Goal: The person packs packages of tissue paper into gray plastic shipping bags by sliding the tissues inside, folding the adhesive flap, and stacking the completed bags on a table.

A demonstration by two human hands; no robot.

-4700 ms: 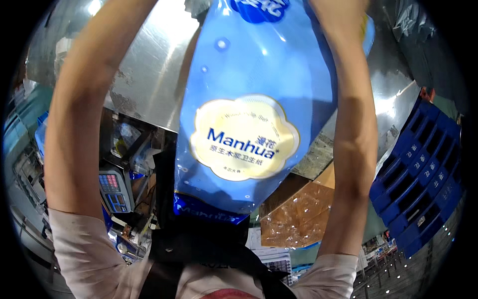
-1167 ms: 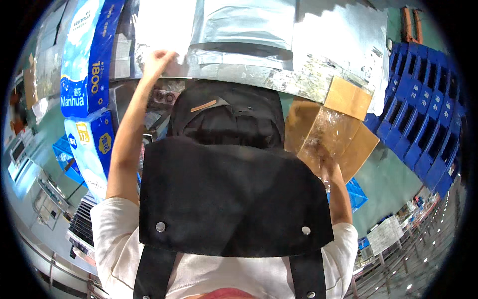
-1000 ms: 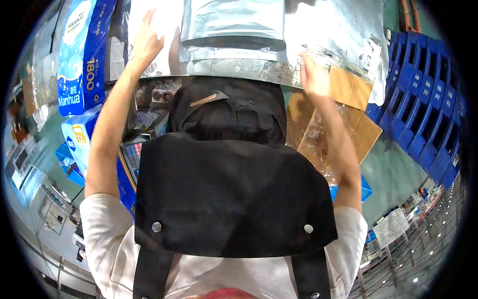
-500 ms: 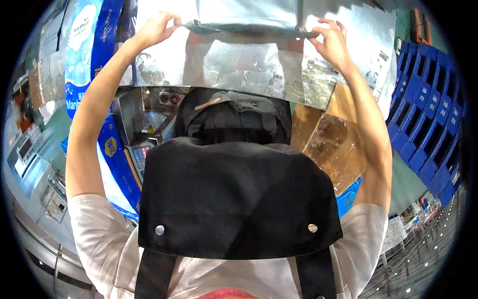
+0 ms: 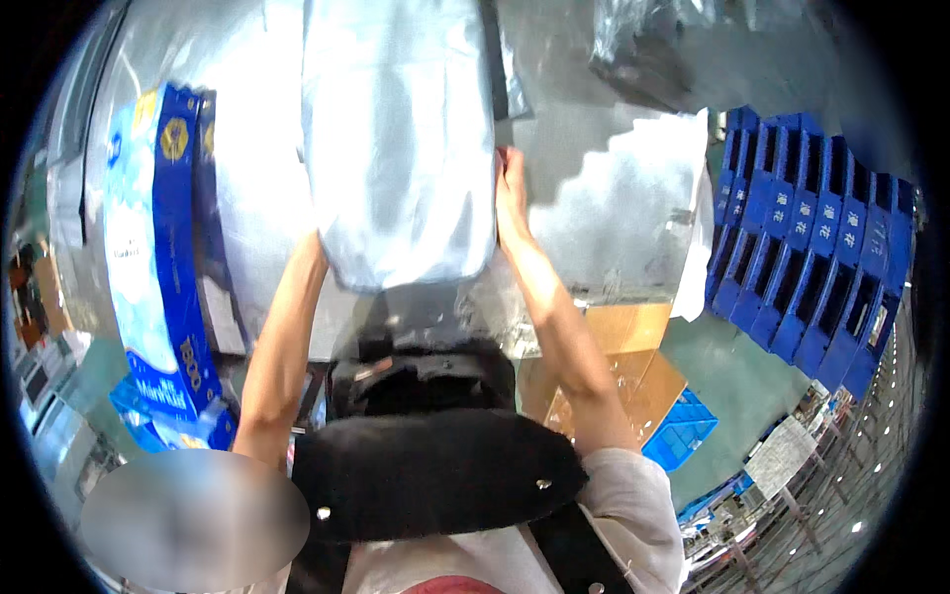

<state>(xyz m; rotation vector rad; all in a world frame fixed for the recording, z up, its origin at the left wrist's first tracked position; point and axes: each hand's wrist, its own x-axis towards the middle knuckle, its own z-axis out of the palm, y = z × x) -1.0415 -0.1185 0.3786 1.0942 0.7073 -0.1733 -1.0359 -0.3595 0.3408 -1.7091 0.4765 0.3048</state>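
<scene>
A long pale blue bundle (image 5: 401, 158) with a soft, creased surface and a rounded near end lies in front of me over the worktable; cloth or plastic, I cannot tell. My right hand (image 5: 510, 193) grips its right side, the thumb side showing and the other fingers hidden behind the edge. From the left, my left forearm (image 5: 285, 337) reaches the bundle's near left side, where the hand passes beneath it and its fingers are out of sight. A dark strip (image 5: 495, 59) runs along the bundle's far right edge.
The grey worktable (image 5: 594, 252) carries clear plastic (image 5: 653, 49) at the far right. A tall blue-and-white package (image 5: 163, 257) stands at the left. Stacked blue crates (image 5: 802, 238) are at the right. Near my right arm are a cardboard box (image 5: 633, 381) and a light blue crate (image 5: 683, 431).
My hands were wide apart, pinching the near edge of a pale sheet at the table's far side. Now they are closer together at the bundle's sides, and the view has shifted.
</scene>
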